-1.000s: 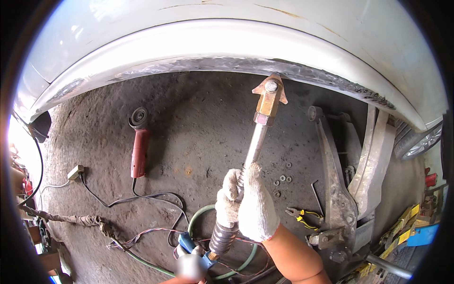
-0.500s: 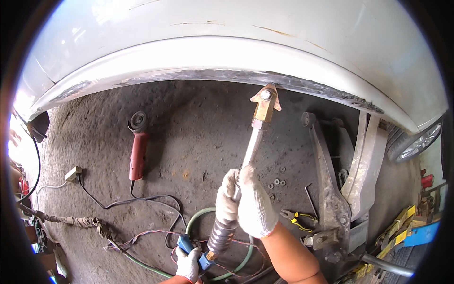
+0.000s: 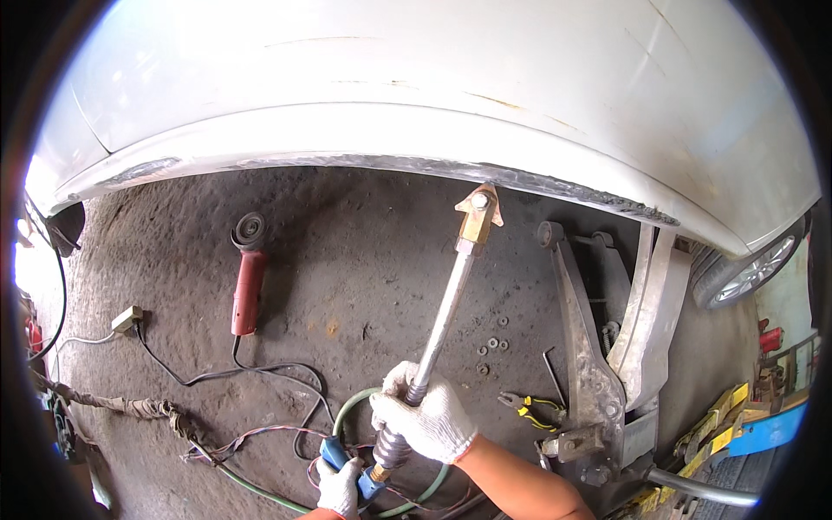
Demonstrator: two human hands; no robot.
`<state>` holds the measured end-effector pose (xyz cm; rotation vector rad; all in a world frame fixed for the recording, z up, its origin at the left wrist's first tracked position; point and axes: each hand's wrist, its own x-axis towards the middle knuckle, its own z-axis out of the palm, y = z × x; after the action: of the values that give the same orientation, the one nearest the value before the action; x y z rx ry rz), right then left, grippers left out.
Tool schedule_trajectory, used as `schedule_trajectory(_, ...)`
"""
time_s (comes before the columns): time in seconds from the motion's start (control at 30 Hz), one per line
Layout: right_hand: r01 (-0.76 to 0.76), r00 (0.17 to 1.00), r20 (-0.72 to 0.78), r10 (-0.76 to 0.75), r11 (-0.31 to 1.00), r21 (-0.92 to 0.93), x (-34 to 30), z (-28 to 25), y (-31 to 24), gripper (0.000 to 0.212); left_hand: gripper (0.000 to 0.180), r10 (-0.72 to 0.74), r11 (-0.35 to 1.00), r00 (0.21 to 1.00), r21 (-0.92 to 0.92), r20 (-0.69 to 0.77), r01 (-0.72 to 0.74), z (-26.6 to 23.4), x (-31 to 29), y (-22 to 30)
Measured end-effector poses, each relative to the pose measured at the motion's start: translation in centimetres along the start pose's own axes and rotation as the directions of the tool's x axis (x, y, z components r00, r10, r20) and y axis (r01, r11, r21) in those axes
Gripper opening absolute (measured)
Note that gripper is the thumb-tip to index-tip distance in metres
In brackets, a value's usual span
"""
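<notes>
Gripping the long metal slide-hammer rod (image 3: 442, 312) with the gloved right hand (image 3: 431, 419), fingers clenched around the shaft low down. It runs up and slightly right, away from the hand, to a yellowish bracket head (image 3: 478, 212) sitting right at the lip of the white car body (image 3: 433, 113). The left hand (image 3: 340, 485) is closed on the blue handle (image 3: 334, 452) at the bottom end, nearer the person. Can't tell if the head actually touches the panel edge; the left forearm is cut off.

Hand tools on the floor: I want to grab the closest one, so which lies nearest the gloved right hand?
The yellow-handled pliers, just right of the right hand. The red angle grinder lies much farther off, up to the left.
</notes>
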<state>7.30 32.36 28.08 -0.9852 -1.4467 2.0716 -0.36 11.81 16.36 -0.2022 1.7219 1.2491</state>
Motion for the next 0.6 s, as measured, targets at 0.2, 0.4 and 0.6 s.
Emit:
schedule_trajectory(0.2,0.037,0.999,-0.004,-0.037,0.997,-0.070,-0.55,0.23,-0.56,0.016,0.047,0.015,1.000,1.000,0.004,0.008,-0.015,-0.09,-0.11,-0.09)
schedule_trajectory(0.4,0.027,0.999,-0.019,-0.028,0.997,-0.066,-0.54,0.28,-0.42,0.016,0.048,-0.003,1.000,1.000,0.014,0.024,0.003,-0.32,-0.05,-0.35)
schedule_trajectory(0.6,0.017,1.000,-0.021,-0.018,0.998,-0.061,-0.37,0.27,-0.11,0.015,0.047,-0.009,1.000,1.000,-0.020,0.022,0.010,-0.04,-0.70,0.03)
